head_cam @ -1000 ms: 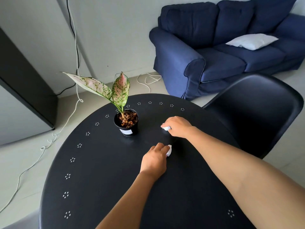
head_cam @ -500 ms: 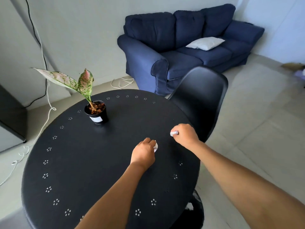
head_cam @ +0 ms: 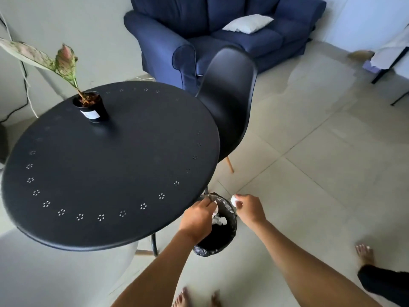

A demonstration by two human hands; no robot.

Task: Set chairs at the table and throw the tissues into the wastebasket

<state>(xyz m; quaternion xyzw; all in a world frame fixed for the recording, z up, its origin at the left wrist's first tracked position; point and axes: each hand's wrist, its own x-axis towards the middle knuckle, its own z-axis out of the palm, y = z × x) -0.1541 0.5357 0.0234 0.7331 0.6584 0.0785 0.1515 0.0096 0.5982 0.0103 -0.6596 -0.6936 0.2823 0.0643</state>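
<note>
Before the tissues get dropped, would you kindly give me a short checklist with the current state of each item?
1. Left hand over the wastebasket opening: ok.
2. Left tissue in its grip above the bin: ok.
3. Right hand over the opening: not ok; it sits at the rim's outer edge.
4. Right tissue held: ok.
5. Room in the bin: ok; crumpled tissues lie inside, with dark space below.
6. Table free of tissues: ok; only the potted plant stands there.
</note>
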